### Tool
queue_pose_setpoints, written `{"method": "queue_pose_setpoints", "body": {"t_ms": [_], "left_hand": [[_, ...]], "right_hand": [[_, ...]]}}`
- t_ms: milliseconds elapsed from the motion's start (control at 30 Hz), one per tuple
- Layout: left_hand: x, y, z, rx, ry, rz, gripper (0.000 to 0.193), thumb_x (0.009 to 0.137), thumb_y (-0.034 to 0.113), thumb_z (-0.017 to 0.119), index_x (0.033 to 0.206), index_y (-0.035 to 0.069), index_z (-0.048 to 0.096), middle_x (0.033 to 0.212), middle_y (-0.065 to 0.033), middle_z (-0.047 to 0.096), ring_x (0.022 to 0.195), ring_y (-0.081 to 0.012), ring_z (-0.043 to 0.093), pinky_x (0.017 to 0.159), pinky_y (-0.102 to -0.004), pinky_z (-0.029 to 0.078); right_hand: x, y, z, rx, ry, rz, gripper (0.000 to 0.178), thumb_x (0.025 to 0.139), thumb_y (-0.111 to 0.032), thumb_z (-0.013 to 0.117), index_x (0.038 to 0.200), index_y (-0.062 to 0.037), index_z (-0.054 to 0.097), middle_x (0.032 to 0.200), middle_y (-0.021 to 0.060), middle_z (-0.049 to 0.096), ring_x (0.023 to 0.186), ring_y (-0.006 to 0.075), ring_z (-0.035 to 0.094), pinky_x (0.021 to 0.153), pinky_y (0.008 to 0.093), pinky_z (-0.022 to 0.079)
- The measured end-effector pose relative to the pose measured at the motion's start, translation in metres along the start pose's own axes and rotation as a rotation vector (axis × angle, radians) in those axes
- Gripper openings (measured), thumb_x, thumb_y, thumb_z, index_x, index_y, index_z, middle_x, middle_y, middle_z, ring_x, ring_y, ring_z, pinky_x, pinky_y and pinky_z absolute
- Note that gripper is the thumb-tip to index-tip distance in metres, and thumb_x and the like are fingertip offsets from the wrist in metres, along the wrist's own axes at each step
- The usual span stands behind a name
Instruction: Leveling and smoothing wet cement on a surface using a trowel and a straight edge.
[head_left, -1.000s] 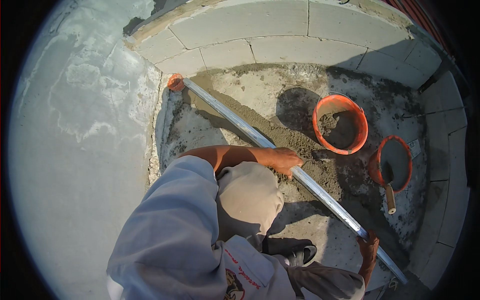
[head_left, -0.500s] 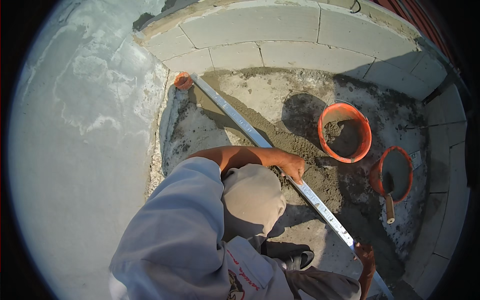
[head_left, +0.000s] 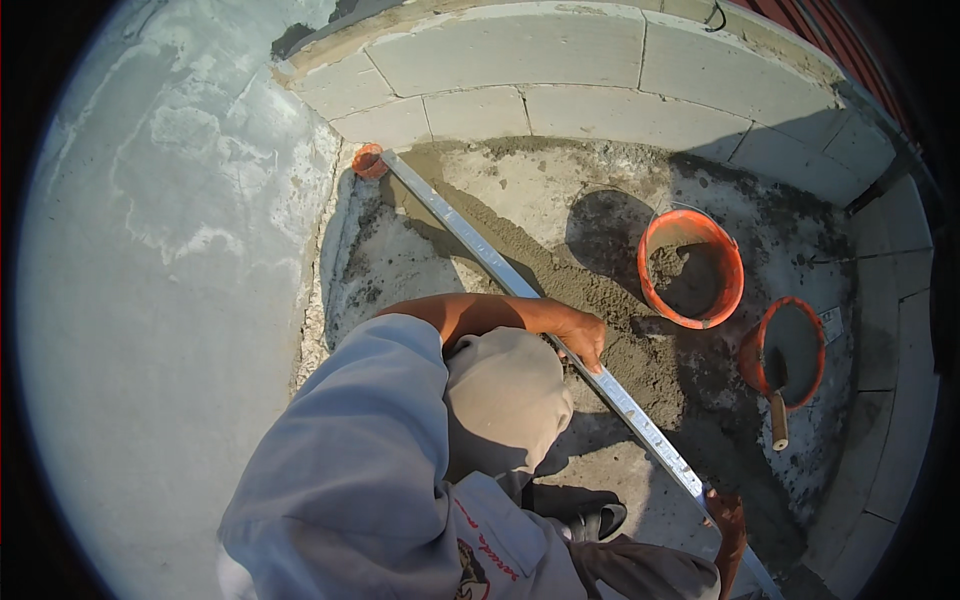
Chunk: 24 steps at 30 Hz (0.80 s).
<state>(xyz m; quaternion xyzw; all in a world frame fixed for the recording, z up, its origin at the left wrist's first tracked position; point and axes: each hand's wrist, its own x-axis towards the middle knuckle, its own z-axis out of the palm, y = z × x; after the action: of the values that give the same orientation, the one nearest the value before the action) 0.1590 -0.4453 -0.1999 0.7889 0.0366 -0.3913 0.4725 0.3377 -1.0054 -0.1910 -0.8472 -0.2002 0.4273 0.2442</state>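
Note:
A long silver metal straightedge [head_left: 462,230] lies slantwise over a band of wet grey mortar [head_left: 600,300], from the upper left down to the lower right. My left hand [head_left: 582,338] grips it near the middle, fingers wrapped over its edge. Farther down, my right hand [head_left: 727,518] is closed round the bar close to its lower end. The bar's upper end rests beside a small orange cup [head_left: 369,161] by the wall corner. The mortar is rough and lumpy along the bar's right side.
An orange bucket [head_left: 735,245] with mortar stands on the right. Nearer is a second orange bucket [head_left: 822,352] of greyish liquid, with a wooden-handled trowel [head_left: 779,420] leaning in it. A pale block wall [head_left: 510,55] curves round the back and right; a smooth grey surface [head_left: 170,350] lies left.
Both hands and the straightedge have shifted very slightly left and toward me. The grip on the bar is the same, and the buckets stay put.

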Motion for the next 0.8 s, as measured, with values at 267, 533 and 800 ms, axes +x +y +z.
{"method": "queue_pose_setpoints", "body": {"t_ms": [267,533,800], "left_hand": [[-0.041,-0.011,-0.007,0.202,0.07,0.031,0.045,0.085,0.043,0.08,0.102,0.002,0.078,0.088,-0.0121,0.075,0.078,-0.0223,0.07,0.066,-0.038,0.054],[-0.159,-0.079,-0.017,0.252,0.225,-0.132,0.037,0.085,0.036,0.075,0.105,0.004,0.077,0.096,-0.0158,0.076,0.087,-0.0326,0.072,0.076,-0.0445,0.054],[-0.198,-0.127,0.003,0.431,0.295,-0.017,0.019,0.08,0.021,0.07,0.08,0.002,0.068,0.083,-0.0203,0.07,0.08,-0.0401,0.066,0.07,-0.046,0.051]], "right_hand": [[-0.009,-0.047,0.016,-0.088,-0.028,-0.049,0.043,0.08,-0.036,0.083,0.085,0.0057,0.073,0.069,0.0141,0.071,0.066,0.02,0.07,0.062,0.0354,0.054],[0.003,-0.114,0.094,0.187,-0.377,-0.216,0.048,0.081,-0.016,0.084,0.123,-0.0001,0.069,0.097,0.018,0.076,0.091,0.0167,0.071,0.081,0.0351,0.056],[0.002,-0.122,0.133,0.186,-0.552,-0.316,0.054,0.09,-0.015,0.076,0.14,-0.0008,0.06,0.114,0.0147,0.073,0.098,0.0157,0.064,0.087,0.0341,0.053]]}}
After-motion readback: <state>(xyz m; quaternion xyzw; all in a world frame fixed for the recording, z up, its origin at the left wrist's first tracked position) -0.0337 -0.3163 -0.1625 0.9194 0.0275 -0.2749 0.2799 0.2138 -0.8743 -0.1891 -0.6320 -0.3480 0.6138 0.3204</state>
